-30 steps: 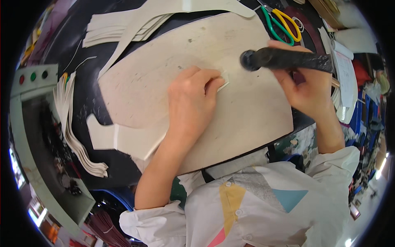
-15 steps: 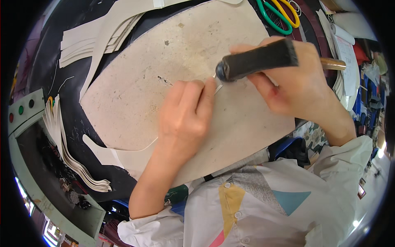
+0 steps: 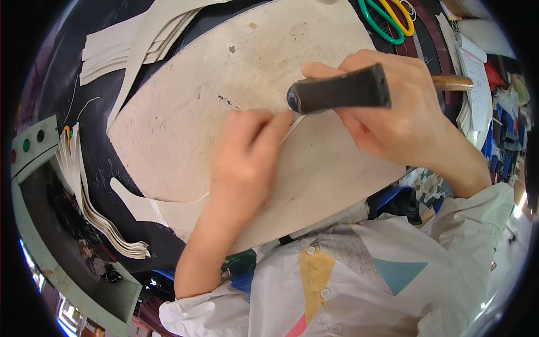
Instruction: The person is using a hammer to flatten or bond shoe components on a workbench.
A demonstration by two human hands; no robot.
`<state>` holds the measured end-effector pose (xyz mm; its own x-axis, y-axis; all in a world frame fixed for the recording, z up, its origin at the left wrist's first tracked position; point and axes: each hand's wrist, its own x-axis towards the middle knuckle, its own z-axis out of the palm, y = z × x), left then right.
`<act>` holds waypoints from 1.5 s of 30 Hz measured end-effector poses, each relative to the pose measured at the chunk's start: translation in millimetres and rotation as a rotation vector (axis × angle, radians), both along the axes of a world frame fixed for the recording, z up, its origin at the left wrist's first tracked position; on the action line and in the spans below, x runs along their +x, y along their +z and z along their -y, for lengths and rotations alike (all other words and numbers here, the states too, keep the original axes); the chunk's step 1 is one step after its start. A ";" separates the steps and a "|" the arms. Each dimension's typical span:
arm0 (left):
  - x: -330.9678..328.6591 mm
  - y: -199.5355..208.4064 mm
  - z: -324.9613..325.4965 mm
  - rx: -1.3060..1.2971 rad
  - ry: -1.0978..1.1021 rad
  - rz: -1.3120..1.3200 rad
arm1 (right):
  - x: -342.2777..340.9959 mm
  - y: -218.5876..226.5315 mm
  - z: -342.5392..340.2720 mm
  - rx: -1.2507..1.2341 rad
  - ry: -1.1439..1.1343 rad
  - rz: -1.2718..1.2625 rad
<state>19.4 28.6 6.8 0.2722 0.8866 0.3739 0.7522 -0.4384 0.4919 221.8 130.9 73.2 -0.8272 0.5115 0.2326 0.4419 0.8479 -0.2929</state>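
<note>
My left hand point(image 3: 247, 157) presses flat on a thin pale strip point(image 3: 296, 128) that lies on a large, worn cream cutting board point(image 3: 185, 112). My right hand point(image 3: 393, 112) grips a dark, cylindrical hammer head point(image 3: 337, 90) close to its wooden handle point(image 3: 452, 82). The round face of the hammer hangs just above the fingertips of my left hand and the strip's end. Most of the strip is hidden under my left palm.
Scissors with green and yellow handles point(image 3: 387, 17) lie at the top right. Stacks of cut cream pieces point(image 3: 112, 50) sit at the upper left, more of them point(image 3: 90, 202) along the left beside a grey-green machine panel point(image 3: 33, 151). Papers point(image 3: 477, 73) lie at the right.
My right hand has brought the hammer down and left, from the board's far right to just above my left fingertips. The left hand has stayed on the strip.
</note>
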 end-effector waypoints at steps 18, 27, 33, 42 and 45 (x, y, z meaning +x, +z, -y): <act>0.0 1.3 12.6 0.047 0.037 -0.100 | 1.1 -12.7 4.1 0.025 -0.024 -0.024; 15.7 -9.3 -34.1 0.028 0.083 0.033 | 12.9 -21.2 -31.0 0.185 -0.148 -0.084; 19.9 -3.0 -20.8 0.030 0.125 -0.063 | 3.4 -15.6 -18.2 0.106 -0.142 -0.094; 10.6 2.0 -5.8 -0.041 0.142 0.013 | -1.4 -20.5 -9.8 0.099 -0.110 -0.084; 6.5 -3.0 1.0 0.032 0.132 -0.087 | -6.7 -18.2 -12.4 0.131 -0.099 -0.073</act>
